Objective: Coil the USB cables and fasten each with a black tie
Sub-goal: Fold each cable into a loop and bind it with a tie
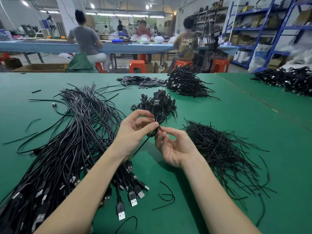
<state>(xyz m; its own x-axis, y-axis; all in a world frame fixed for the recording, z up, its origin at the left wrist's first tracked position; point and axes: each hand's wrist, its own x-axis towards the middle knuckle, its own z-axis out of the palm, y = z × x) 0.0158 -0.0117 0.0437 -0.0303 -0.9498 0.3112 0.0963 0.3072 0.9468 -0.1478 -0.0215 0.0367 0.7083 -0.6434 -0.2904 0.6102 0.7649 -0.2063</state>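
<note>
Head view, mid-frame — my left hand pinches the coiled cable, my right hand pinches a black tie at the coil's base. Fastening step, I judge — next: twist it tight.

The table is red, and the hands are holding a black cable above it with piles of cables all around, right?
Not quite: the table is green, not red, as the head view shows. The rest holds: the left hand and right hand hold a black cable above it, with piles of cables all around.
</note>
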